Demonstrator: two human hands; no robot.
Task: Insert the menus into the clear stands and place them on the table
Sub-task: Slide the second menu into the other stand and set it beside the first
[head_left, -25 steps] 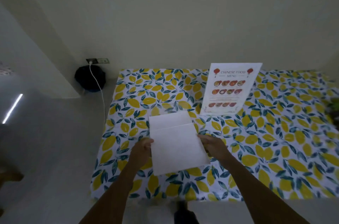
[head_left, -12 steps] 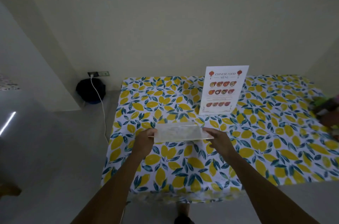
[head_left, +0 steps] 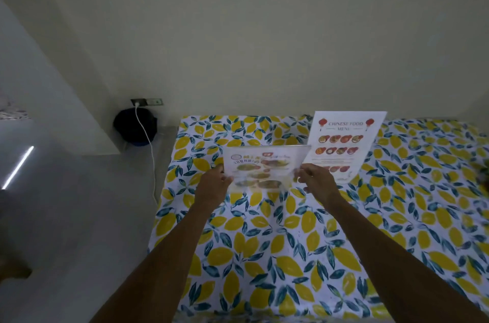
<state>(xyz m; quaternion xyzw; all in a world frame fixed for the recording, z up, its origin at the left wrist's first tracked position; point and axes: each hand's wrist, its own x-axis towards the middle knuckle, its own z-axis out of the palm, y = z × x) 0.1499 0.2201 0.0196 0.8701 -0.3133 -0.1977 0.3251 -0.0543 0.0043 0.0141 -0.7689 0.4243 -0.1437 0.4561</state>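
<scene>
A clear stand with a printed food menu (head_left: 262,166) inside it is held above the table, its printed face turned toward me. My left hand (head_left: 214,182) grips its left edge and my right hand (head_left: 317,180) grips its right edge. Behind and to the right, a second stand with a "Chinese Food Menu" sheet (head_left: 344,142) stands upright near the table's far edge. The table (head_left: 264,243) wears a cloth with yellow lemons and blue-green leaves.
A pale wall runs right behind the table. On the floor to the left sits a dark round object (head_left: 135,125) with a white cable (head_left: 148,148) plugged into a wall socket (head_left: 146,102). A white cabinet side (head_left: 53,100) stands further left.
The stand in my hands went from blank side up and flat, through edge-on, to upright with the printed face toward me. It also moved away from me, toward the standing menu.
</scene>
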